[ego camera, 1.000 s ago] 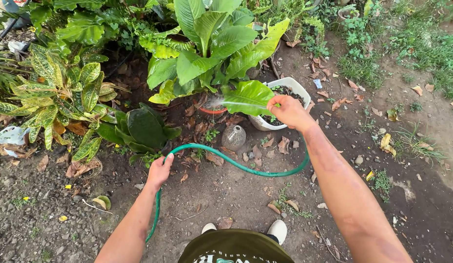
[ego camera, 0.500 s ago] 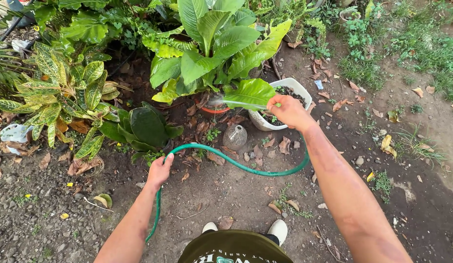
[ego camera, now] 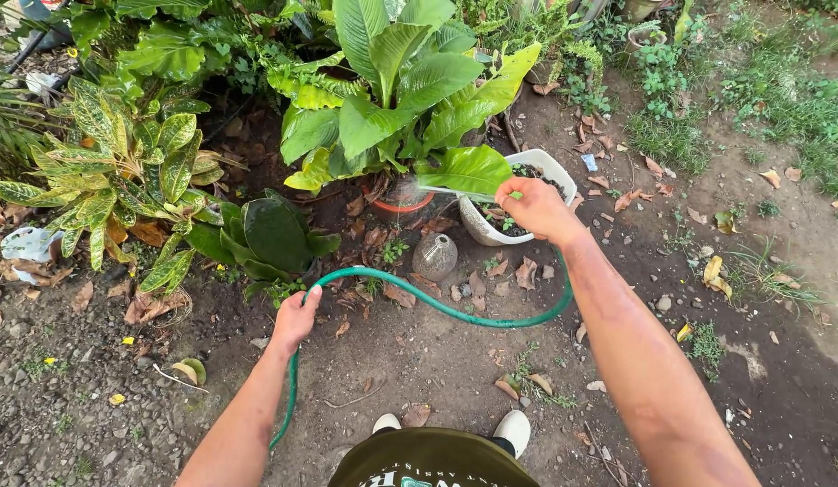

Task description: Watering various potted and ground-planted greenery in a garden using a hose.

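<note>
green garden hose [ego camera: 437,307] runs in a curve across the bare soil between our two hands. our left hand [ego camera: 295,317] is closed around the hose at the near bend, fingers wrapped over it. our right hand [ego camera: 534,206] grips the hose end, fingers curled tight, with a fine spray leaving it toward the orange pot [ego camera: 399,204] under the broad-leaved plant [ego camera: 410,81]. just beside the right hand stands a white planter [ego camera: 558,170]. a clear glass bottle [ego camera: 434,256] sits on the soil below the orange pot.
</note>
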